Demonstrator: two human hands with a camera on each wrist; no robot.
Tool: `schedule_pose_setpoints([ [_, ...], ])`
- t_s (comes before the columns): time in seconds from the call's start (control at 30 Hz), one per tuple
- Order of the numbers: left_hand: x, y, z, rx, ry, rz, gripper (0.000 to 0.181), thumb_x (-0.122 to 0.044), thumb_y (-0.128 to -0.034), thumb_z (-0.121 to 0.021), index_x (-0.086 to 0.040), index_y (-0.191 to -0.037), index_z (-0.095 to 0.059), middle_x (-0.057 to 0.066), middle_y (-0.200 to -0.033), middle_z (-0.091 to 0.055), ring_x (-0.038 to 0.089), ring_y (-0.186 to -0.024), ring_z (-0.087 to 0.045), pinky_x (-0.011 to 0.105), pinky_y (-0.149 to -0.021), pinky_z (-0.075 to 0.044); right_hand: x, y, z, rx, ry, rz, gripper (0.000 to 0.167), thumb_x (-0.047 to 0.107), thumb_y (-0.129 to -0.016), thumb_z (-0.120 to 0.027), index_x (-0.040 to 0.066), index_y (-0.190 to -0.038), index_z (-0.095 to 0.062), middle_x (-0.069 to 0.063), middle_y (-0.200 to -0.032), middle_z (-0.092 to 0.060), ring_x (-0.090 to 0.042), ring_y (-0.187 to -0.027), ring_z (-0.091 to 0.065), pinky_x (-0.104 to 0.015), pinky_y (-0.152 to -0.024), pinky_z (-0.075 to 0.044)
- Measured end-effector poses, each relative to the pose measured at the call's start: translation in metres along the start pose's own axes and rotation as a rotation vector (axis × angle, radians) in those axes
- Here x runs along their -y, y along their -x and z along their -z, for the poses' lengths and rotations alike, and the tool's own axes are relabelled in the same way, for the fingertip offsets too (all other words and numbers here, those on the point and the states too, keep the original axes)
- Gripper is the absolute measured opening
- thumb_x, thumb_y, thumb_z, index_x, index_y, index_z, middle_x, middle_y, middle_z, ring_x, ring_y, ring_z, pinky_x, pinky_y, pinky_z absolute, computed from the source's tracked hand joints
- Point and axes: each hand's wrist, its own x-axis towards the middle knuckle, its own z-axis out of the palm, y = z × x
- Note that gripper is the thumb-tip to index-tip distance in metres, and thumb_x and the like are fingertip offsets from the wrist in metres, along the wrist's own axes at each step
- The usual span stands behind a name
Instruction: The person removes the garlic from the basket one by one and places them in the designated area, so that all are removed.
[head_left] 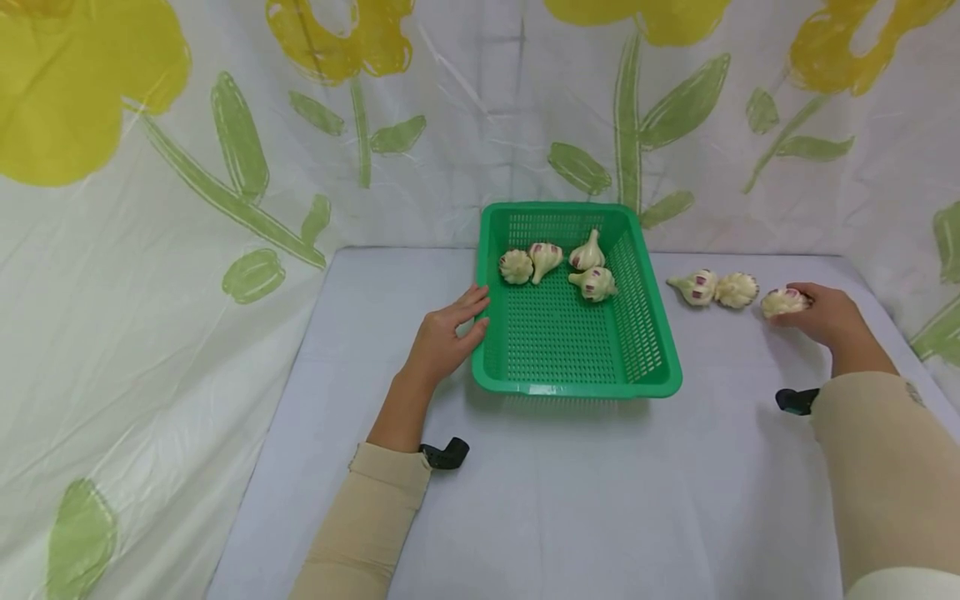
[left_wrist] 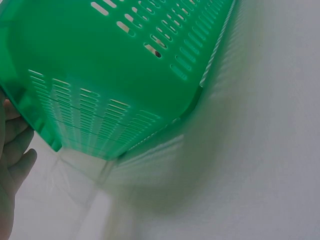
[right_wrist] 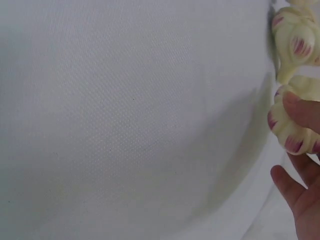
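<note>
A green plastic basket (head_left: 577,390) stands mid-table, with several garlic bulbs (head_left: 592,284) lying in its far half. My left hand (head_left: 442,337) rests its extended fingers against the basket's left rim; in the left wrist view, the fingers (left_wrist: 19,142) lie along that rim. At the far right of the table, my right hand (head_left: 836,321) holds a garlic bulb (head_left: 782,302) with purple streaks. The right wrist view shows the thumb (right_wrist: 302,110) over this garlic bulb (right_wrist: 290,131) and the fingers beneath it.
Two more garlic bulbs, one with its stem pointing left (head_left: 697,287) and one beside it (head_left: 737,290), lie between the basket and my right hand. A white sheet printed with yellow flowers (head_left: 465,158) hangs behind the white-covered table (head_left: 570,500).
</note>
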Motion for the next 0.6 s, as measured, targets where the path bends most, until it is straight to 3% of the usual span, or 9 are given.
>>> schedule_pose_setpoints([
  [0.3,-0.0006,-0.0004,0.0005,0.002,0.011,0.011,0.039,-0.018,-0.0959,-0.063,-0.005,-0.132,-0.062,0.003,-0.143,-0.055,0.014,-0.137,-0.047,0.037,-0.107,-0.045,0.0031,-0.0007,0.0009,0.021,-0.076,-0.091,0.095,0.036,-0.090,-0.071,0.005,-0.157,-0.011,-0.038,-0.154,-0.014,-0.060,-0.138,-0.014,-0.074,-0.106,-0.022],
  [0.6,-0.0006,-0.0006,0.0001,0.009,0.013,0.019,0.039,-0.019,-0.0963,-0.062,-0.005,-0.133,-0.061,0.002,-0.143,-0.055,0.012,-0.137,-0.046,0.035,-0.108,-0.044,0.0023,-0.0014,-0.0026,-0.039,-0.056,-0.116,0.083,0.026,-0.095,-0.064,0.001,-0.155,-0.015,-0.039,-0.151,-0.019,-0.059,-0.133,-0.022,-0.071,-0.107,-0.025],
])
